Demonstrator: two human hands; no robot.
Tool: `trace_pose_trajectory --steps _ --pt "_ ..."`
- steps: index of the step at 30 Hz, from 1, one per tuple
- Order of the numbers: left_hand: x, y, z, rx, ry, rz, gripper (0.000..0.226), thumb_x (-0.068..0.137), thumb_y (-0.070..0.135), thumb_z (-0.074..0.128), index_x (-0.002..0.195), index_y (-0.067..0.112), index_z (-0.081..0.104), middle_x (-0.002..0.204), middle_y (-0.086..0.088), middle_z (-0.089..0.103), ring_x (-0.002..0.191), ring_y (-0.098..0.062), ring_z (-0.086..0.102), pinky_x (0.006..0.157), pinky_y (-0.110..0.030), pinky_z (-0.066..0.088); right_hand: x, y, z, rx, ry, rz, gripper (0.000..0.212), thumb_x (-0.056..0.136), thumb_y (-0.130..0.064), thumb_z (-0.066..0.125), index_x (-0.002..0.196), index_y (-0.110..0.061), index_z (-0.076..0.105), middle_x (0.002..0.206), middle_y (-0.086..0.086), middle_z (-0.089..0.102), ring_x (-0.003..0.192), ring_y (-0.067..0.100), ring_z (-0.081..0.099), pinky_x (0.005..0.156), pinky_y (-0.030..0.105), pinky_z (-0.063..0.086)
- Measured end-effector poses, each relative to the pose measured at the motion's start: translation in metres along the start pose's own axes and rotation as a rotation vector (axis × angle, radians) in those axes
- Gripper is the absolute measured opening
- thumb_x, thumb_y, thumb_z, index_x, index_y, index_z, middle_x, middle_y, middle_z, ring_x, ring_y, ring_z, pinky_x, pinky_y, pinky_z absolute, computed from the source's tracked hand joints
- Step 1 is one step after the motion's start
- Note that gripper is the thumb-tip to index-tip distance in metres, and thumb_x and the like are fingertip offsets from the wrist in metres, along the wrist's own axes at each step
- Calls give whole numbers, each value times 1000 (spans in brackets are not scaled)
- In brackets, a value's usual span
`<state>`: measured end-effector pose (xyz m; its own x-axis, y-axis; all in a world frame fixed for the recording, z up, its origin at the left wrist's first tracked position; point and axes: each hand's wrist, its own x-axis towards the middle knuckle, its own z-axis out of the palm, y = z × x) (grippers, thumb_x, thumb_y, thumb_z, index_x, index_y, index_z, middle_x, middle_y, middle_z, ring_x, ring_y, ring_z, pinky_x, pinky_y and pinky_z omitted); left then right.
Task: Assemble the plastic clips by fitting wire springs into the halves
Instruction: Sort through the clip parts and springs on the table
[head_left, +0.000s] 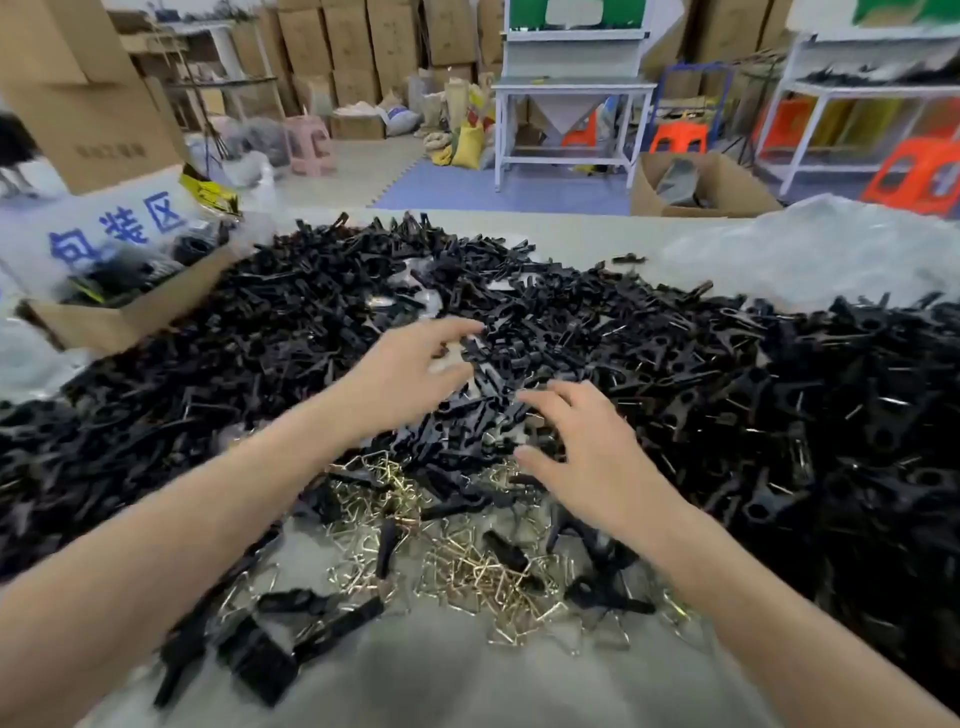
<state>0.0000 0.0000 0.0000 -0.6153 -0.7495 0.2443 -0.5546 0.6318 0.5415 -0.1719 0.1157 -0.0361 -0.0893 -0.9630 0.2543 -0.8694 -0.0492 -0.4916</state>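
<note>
I see two hands: left hand (410, 374) and right hand (587, 452), fingers spread apart, over an uncountable heap of clip halves (701, 374). Wire springs (467, 566) lie piled just nearer me. One cardboard box (119, 319), left, holds black parts.

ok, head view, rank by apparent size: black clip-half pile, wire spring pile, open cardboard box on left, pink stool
1. black clip-half pile
2. wire spring pile
3. open cardboard box
4. pink stool; far back, so true size unsure
</note>
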Motion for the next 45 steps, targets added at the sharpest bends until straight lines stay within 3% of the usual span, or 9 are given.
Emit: trace_pose_trajectory --steps 4,13,16,20,28,33,36,42,45 --pt "-20 -18 37 413 -226 -149 46 99 29 48 143 30 40 141 -3 48 125 -25 48 102 -40 42 -14 14 23 -272 -148 25 50 96 -39 49 143 -31 36 148 -7 35 141 16 23 116 34 7" --pt "-7 -21 52 219 -59 -330 20 94 35 57 104 20 67 101 -4 63 105 -25 56 96 -41 43 -15 13 30 -259 -75 -11 45 96 -38 48 140 -31 41 138 -10 46 137 12 29 116 35 5" --pt "-2 -17 50 424 75 -236 34 97 39 51 89 15 73 82 -3 62 87 -25 61 83 -35 46 -15 14 29 -165 -3 -35 34 98 -25 46 132 -25 52 129 -8 52 128 12 38 112 28 15" --pt "4 -21 49 416 136 -117 26 96 27 54 89 9 70 84 -3 53 82 -26 58 68 -31 42 -16 14 17 96 124 10 30 96 -12 49 124 -16 59 124 -5 54 113 7 48 92 9 27" --pt "18 -33 62 242 -63 -246 19 95 11 52 108 18 66 116 -8 45 99 -28 56 87 -31 43 -11 18 7 196 163 84 29 97 -10 48 120 -15 63 124 -1 58 90 11 57 76 -2 34" --pt "17 -15 48 314 -57 -218 18 98 21 52 110 23 64 108 -6 54 102 -27 55 89 -39 46 -20 19 0 268 242 88 28 94 -7 53 118 -16 65 119 0 62 98 9 58 88 4 40" --pt "10 33 41 149 46 70 20 95 29 58 115 29 59 93 6 64 87 -13 58 79 -32 46 -21 11 -16 358 295 36 47 91 -12 61 134 -27 51 128 -5 51 106 8 56 90 23 49" --pt "-16 99 30 -721 -77 74 19 93 22 61 103 21 46 80 -3 71 67 -10 62 71 -30 52 -32 -6 -68 281 311 -141 34 83 -10 70 114 -24 67 95 -13 70 80 -6 63 71 4 43" --pt "-20 92 28 -691 -100 101 9 95 22 57 102 19 53 87 3 73 78 -7 67 75 -24 56 -45 4 -104 90 491 -153 33 86 -8 67 117 -18 66 98 -9 68 75 -3 62 78 1 41"
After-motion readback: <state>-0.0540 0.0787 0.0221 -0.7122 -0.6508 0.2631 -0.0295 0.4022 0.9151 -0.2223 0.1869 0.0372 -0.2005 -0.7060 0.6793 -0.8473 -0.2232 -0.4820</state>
